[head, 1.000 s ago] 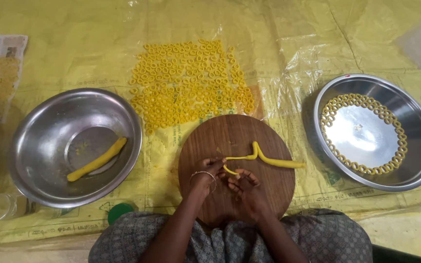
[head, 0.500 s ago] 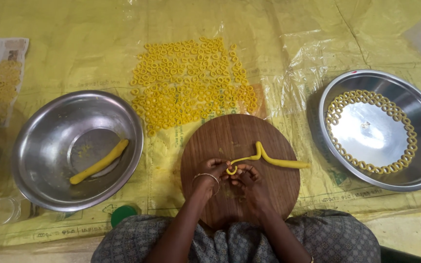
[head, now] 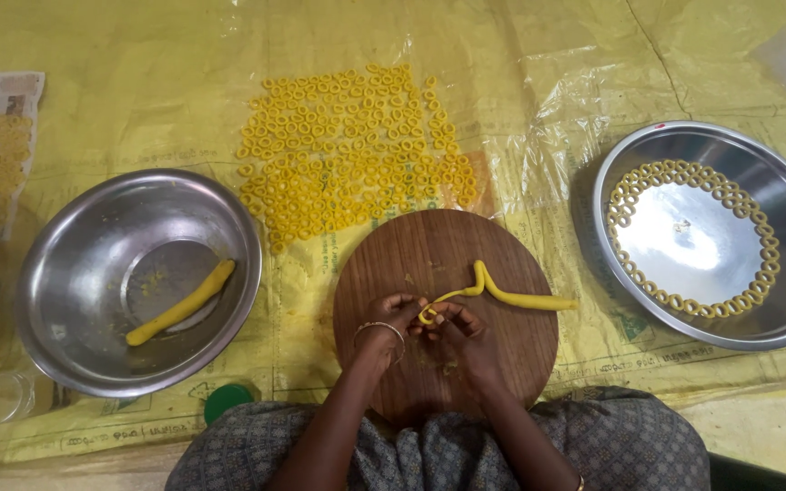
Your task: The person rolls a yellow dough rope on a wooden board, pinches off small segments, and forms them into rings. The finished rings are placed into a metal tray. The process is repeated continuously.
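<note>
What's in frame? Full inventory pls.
board: 1, brown wood, round, centre front
dough rope: 1, yellow, on board, near end curled at the hands
loose rings: many, yellow, on sheet behind board
left bowl: 1, steel, left of board
dough stick: 1, yellow, in left bowl
right bowl: 1, steel, right of board
rim rings: many, yellow, lining right bowl's inner wall
sheet: 1, yellow plastic, under everything
lid: 1, green, front of left bowl
left hand: pinching rope end
right hand: pinching rope end
</note>
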